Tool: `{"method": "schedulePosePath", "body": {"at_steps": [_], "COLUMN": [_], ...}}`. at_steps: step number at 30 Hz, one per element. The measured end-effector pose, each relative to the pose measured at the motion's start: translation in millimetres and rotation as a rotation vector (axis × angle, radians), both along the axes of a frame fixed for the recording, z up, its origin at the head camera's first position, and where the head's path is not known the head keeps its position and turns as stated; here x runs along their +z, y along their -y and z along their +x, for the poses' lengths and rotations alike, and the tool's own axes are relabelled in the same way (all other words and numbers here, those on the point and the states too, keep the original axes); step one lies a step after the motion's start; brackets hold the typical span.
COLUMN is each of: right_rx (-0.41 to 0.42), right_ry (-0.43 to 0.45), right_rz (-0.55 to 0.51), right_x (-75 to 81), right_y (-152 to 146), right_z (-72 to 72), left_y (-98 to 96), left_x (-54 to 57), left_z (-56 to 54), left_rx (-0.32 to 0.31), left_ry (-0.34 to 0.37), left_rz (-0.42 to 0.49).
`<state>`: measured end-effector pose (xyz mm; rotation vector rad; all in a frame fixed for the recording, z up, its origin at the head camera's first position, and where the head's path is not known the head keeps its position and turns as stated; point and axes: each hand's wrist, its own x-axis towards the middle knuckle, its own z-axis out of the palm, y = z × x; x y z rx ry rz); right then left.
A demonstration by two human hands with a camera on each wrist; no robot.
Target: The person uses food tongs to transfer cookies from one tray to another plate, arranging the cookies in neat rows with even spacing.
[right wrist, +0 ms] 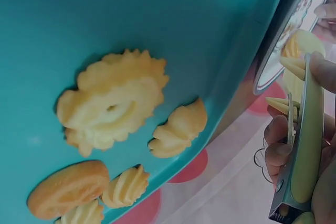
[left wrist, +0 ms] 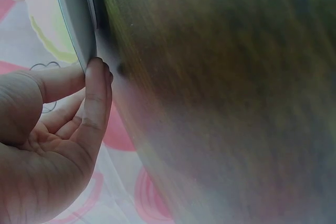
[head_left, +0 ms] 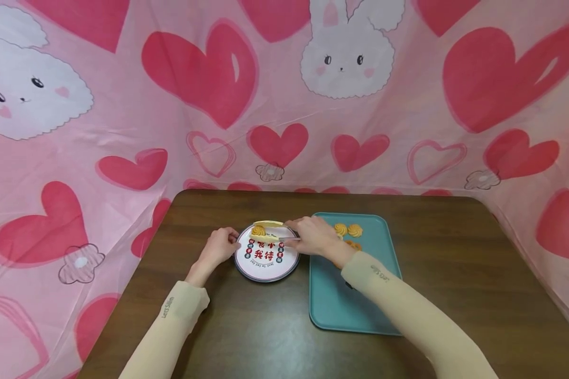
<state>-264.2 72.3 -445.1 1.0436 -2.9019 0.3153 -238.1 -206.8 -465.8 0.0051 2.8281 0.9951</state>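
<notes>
My right hand [head_left: 315, 234] grips a pair of tongs [right wrist: 308, 140] with pale yellow ends, reaching left across the plate. A swirled golden cookie [head_left: 258, 230] sits between the tong ends, over the upper part of the plate. The round white plate [head_left: 267, 269] has a dark blue rim and red lettering. At its left edge, my left hand [head_left: 221, 245] pinches the rim between thumb and fingers, as the left wrist view shows up close. Under my right forearm lies a teal tray [head_left: 334, 308] with several cookies [head_left: 355, 230] near its far end.
On the tray, the right wrist view shows a large scalloped cookie [right wrist: 113, 100], a smooth oval cookie [right wrist: 68, 190] and small swirled ones. Everything stands on a dark wooden table [head_left: 246, 337]. A pink cloth [head_left: 275, 79] with hearts and rabbits hangs behind it.
</notes>
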Motion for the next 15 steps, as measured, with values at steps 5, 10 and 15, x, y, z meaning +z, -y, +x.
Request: {"method": "schedulePosePath", "body": {"at_steps": [5,10,15], "right_rx": [-0.004,-0.002,-0.012], "right_ry": [-0.015,-0.013,0.004], "right_rz": [0.006,-0.003,0.003], "right_x": [-3.9,-4.9,-5.5], "right_y": [0.7,1.9,3.4], "right_z": [-0.6,-0.4,0.0], "left_y": [0.3,0.1,0.5], "left_x": [-2.2,-2.6,-3.2], "left_z": [-1.3,-2.0,-1.6], "left_rx": [-0.003,-0.006,0.0], "left_ry": [-0.008,-0.015,-0.011], "left_rz": [-0.006,-0.003,0.0]}}
